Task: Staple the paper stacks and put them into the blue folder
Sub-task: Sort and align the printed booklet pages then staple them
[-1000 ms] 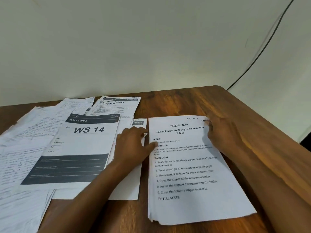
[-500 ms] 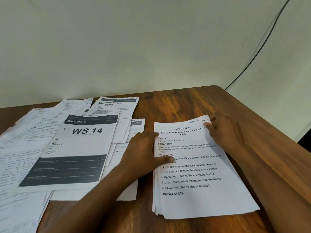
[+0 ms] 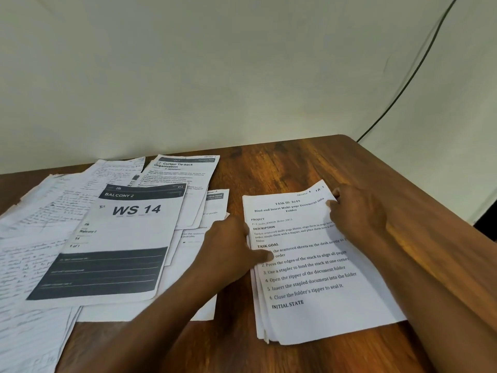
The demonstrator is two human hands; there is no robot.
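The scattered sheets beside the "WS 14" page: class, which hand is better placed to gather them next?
Probably the left hand: it lies at the stack's left edge, right beside the scattered sheets. The right hand is on the stack's far side.
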